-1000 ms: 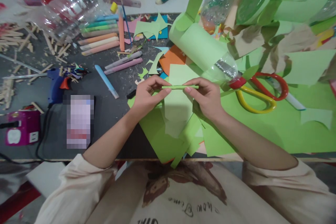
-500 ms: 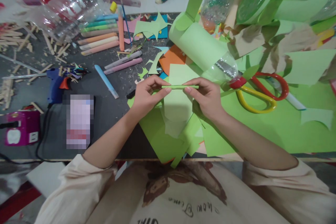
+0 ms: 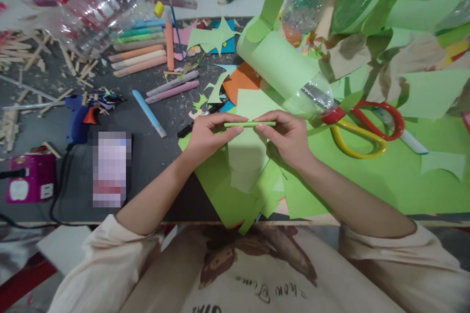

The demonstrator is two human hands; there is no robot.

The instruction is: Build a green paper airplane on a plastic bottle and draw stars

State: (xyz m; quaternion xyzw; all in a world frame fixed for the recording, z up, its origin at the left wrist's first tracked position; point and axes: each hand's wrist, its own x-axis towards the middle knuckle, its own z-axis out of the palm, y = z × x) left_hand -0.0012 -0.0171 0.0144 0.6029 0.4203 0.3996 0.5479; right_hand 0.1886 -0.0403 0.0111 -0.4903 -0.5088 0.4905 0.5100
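Observation:
A narrow, folded strip of green paper (image 3: pixel 250 124) stretches level between my two hands. My left hand (image 3: pixel 210 133) pinches its left part between thumb and fingers, and my right hand (image 3: pixel 284 135) pinches the right part the same way. The fingertips of both hands lie close together near the strip's middle. Beneath them lies a pale green paper piece (image 3: pixel 246 156) on brighter green sheets. Just beyond my right hand rests a plastic bottle wrapped in light green paper (image 3: pixel 281 63), with a red cap (image 3: pixel 333 114) and paper ear shapes at its far end.
Scissors (image 3: pixel 360 144) with yellow and red handles lie right of my hands on green paper (image 3: pixel 382 181). To the left are a blue glue gun (image 3: pixel 77 120), a phone (image 3: pixel 110 168), a purple box (image 3: pixel 31 178) and several markers (image 3: pixel 139 54). Plastic bottles (image 3: pixel 106 14) and paper scraps crowd the back.
Both hands have shifted slightly, and the paper strip sits a little lower and further left. My fingertips are closer together along it.

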